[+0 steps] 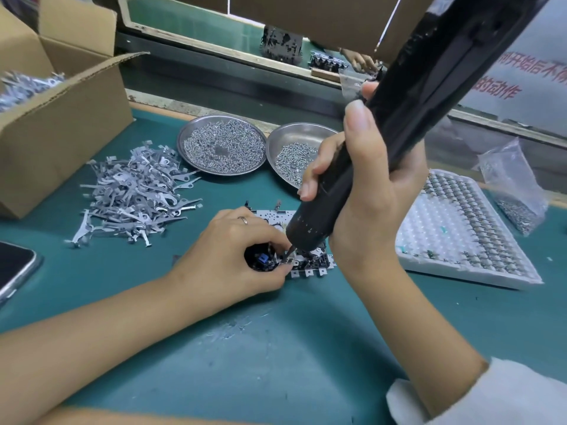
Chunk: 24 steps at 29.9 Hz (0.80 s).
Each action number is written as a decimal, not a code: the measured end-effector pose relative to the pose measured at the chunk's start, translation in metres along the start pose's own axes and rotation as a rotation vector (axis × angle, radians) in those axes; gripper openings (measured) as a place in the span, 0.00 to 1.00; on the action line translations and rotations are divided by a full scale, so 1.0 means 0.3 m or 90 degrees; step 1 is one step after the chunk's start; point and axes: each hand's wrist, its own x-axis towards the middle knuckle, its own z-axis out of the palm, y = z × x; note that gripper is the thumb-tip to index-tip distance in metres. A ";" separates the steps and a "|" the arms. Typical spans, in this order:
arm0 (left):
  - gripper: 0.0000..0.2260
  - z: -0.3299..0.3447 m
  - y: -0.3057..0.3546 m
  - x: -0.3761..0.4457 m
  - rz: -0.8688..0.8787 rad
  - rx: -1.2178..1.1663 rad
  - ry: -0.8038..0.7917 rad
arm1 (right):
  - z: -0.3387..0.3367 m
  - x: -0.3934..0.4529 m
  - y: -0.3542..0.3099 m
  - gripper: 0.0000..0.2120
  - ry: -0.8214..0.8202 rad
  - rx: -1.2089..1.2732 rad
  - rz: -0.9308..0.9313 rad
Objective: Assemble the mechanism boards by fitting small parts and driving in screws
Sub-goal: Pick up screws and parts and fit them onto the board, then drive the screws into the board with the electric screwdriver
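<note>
Mid-worktop, the right hand [362, 191] wraps its grip round the electric screwdriver [383, 139], bit on the mechanism board [303, 262]; the left hand [236, 250] pinches the board.

left hand [236, 256] — finger ring [244, 220] | right forearm — white sleeve [491, 397]

Hands [352, 185] with screwdriver [399, 118] on mechanism board [310, 265]

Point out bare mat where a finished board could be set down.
Bare green mat lies between the forearms, near the front edge, and between the phone and the metal lever pile. Crowded: the screw dishes, white tray and the board under both hands.
</note>
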 end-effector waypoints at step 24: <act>0.09 -0.003 -0.001 0.002 -0.003 -0.008 -0.003 | 0.001 -0.009 0.013 0.06 0.023 -0.034 0.029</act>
